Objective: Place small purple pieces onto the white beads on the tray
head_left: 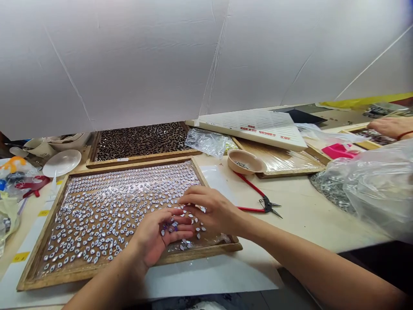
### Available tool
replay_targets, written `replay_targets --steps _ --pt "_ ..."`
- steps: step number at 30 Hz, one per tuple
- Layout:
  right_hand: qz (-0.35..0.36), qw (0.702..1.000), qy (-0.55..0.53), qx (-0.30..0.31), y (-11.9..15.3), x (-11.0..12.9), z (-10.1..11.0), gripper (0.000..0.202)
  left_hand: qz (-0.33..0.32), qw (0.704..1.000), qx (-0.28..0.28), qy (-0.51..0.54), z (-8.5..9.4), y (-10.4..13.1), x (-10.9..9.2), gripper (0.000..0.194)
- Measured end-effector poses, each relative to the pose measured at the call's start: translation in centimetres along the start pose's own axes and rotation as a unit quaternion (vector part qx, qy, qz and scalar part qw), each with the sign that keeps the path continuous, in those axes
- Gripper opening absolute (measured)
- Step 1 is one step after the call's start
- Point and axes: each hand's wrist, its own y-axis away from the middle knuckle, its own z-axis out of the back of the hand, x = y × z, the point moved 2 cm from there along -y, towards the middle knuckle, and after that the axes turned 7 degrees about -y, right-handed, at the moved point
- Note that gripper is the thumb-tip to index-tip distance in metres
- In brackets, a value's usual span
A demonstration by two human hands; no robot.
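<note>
A wood-framed tray (pixel 129 206) lies before me, its film-covered bottom dotted with small silvery, leaf-shaped pieces (pixel 97 215). They form tight rows at the far side and scatter more loosely toward me. My left hand (pixel 161 234) is cupped palm up over the tray's right part, holding several of these small pieces (pixel 171 227), some purplish. Just above and beside it, my right hand (pixel 206 209) is palm down with bent fingers drawn together near the tray's surface. Whatever its fingertips pinch is hidden. A few loose pieces lie below its fingers.
Red-handled pliers (pixel 266 204) and a beige bowl (pixel 247 161) of small bits stand to the right. Behind is a tray of dark pieces (pixel 138 142); a white foam board (pixel 258 127) leans nearby. Clear plastic bags (pixel 380 185) and another person's hand (pixel 392 128) are at far right.
</note>
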Motion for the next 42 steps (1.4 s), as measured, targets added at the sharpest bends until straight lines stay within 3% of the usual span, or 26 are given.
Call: replay_targets --steps 6,11,19,22,26,28,30,35,42 --pt "-0.013 0.998 -0.017 0.063 0.2 1.9 -2.3 0.016 -0.016 0.999 -0.029 0.025 0.0 0.1 0.3 0.022" --pt "-0.058 0.995 -0.061 0.044 0.6 1.8 -1.6 0.015 0.005 1.000 0.004 0.005 -0.3 0.4 0.5 0.024" --pt "-0.072 0.992 -0.040 0.096 0.8 2.2 -2.3 0.011 0.001 0.999 0.039 0.008 -0.5 0.6 1.1 0.027" --pt "-0.064 0.993 -0.045 0.083 1.1 2.1 -2.2 0.012 0.017 0.999 0.037 -0.001 -0.5 0.5 1.2 0.029" --pt "-0.076 0.994 -0.071 -0.014 1.7 0.8 -0.2 0.009 0.027 0.999 0.032 -0.019 -0.5 0.4 0.8 0.027" --pt "-0.097 0.992 -0.050 -0.065 2.1 -0.5 0.8 0.008 0.018 0.999 0.009 -0.025 -0.2 0.3 0.4 0.024" --pt "-0.114 0.990 -0.015 -0.077 2.6 -1.9 1.2 0.007 0.009 0.999 -0.014 -0.027 0.0 0.2 0.0 0.019" --pt "-0.080 0.990 0.106 -0.035 3.0 -3.8 0.4 0.008 0.005 0.999 -0.028 -0.037 0.3 0.1 -0.3 0.016" --pt "-0.032 0.979 0.201 -0.005 2.6 -3.8 -0.1 0.020 -0.025 0.997 -0.048 -0.048 0.6 0.3 -1.2 0.018"
